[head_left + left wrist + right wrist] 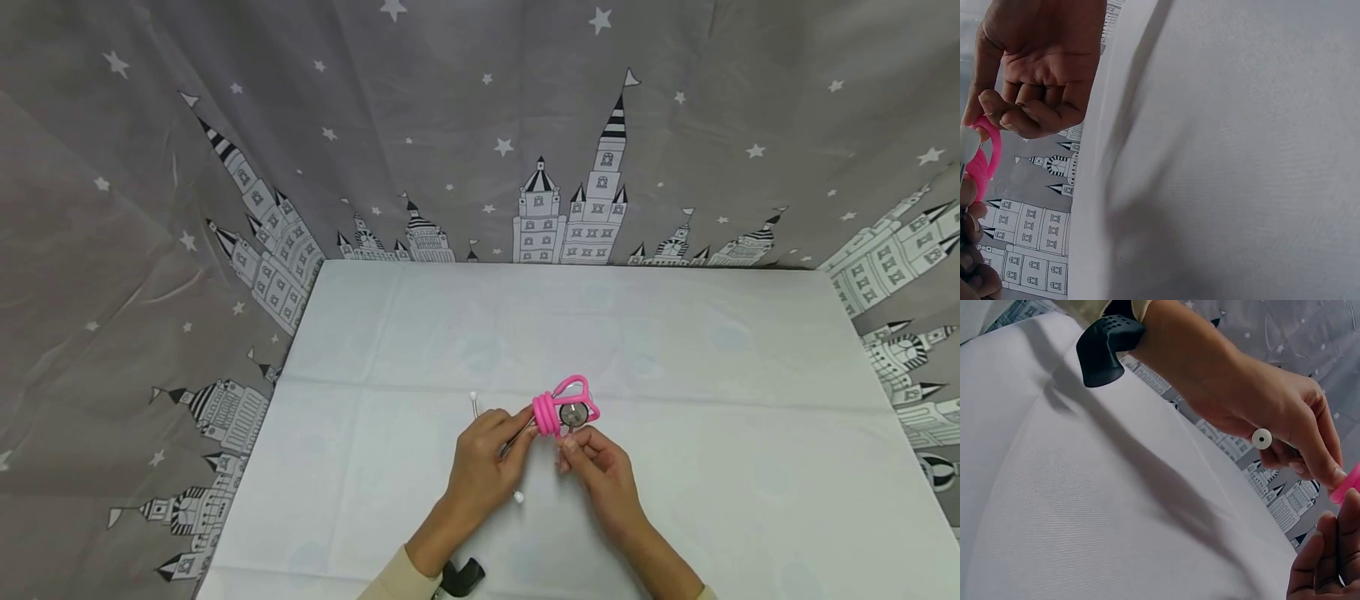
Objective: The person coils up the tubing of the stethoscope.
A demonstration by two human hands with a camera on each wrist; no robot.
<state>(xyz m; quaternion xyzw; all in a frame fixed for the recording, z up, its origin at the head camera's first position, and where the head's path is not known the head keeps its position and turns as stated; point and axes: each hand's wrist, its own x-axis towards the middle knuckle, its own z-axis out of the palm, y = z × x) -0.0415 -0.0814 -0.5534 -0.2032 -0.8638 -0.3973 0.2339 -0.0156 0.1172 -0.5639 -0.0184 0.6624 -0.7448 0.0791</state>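
Note:
A pink stethoscope (547, 415) is held above the white table, its tubing wound in a coil with loops sticking out. My left hand (487, 454) grips the coil and the metal ear tubes between thumb and fingers. My right hand (600, 471) pinches the stethoscope just below its round metal chest piece (573, 414), beside the coil. One white ear tip (473, 396) shows beyond the left hand and another white ear tip (518, 497) below it. In the right wrist view, an ear tip (1262, 439) stands out under the left hand.
The table has a white cloth (712, 483). Behind and beside it hangs a grey curtain (450, 117) printed with castles and stars. A black wrist camera (462, 577) sits at the left sleeve (405, 577).

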